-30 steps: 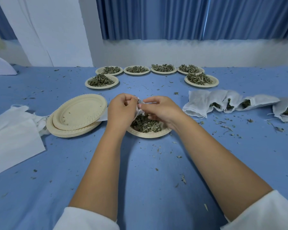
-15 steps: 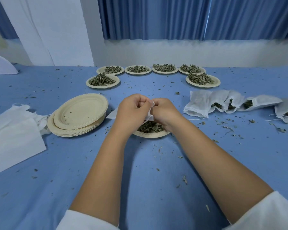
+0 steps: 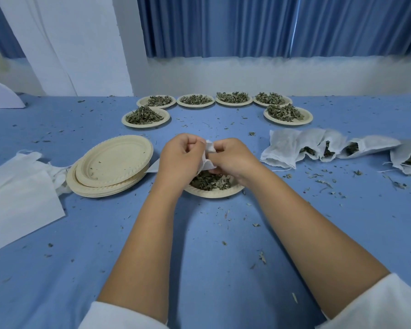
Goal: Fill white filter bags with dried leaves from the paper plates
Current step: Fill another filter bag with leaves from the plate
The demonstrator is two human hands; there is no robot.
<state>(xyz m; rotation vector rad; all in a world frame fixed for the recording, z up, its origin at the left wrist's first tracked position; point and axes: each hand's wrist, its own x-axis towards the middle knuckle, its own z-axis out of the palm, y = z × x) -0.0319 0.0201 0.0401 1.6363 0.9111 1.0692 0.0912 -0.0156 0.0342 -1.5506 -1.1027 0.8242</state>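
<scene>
Both hands meet over a paper plate (image 3: 214, 191) of dried leaves (image 3: 209, 181) at the table's middle. My left hand (image 3: 182, 160) and my right hand (image 3: 233, 157) each pinch a small white filter bag (image 3: 209, 151) held between them just above the plate. Most of the bag is hidden by the fingers; a flat white corner of bag shows left of my left wrist. Several filled filter bags (image 3: 318, 148) lie in a row to the right, dark leaves showing at their mouths.
A stack of empty paper plates (image 3: 112, 165) sits left of the hands. Flat empty filter bags (image 3: 19, 198) lie at the far left. Several plates of leaves (image 3: 233, 99) form an arc at the back. Leaf crumbs dot the blue tablecloth (image 3: 199, 257).
The hands have drawn closer together over the plate, bunching the bag between them. The bag's visible part is now a small crumpled fold between the fingertips.
</scene>
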